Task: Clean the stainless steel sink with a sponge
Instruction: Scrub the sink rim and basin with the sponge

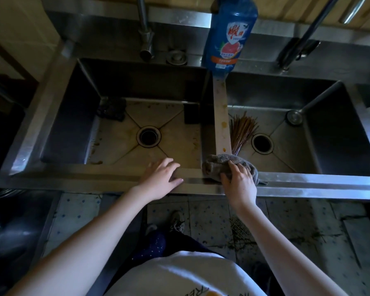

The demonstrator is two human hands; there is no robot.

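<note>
Right hand (239, 184) bunches a soft grey wadded cleaning pad (226, 164) on the double stainless steel sink (107, 175) front rim by the divider; looks light, limp, best gripped from above. Left hand (160, 178) flat on rim, empty. Right basin: bundle of brown sticks (241, 131); left basin: dark scourer (111, 108) & stains

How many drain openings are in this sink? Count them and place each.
2. One drain opening sits in the middle of the left basin floor; the other is in the right basin, beside the bundle of sticks.
</note>
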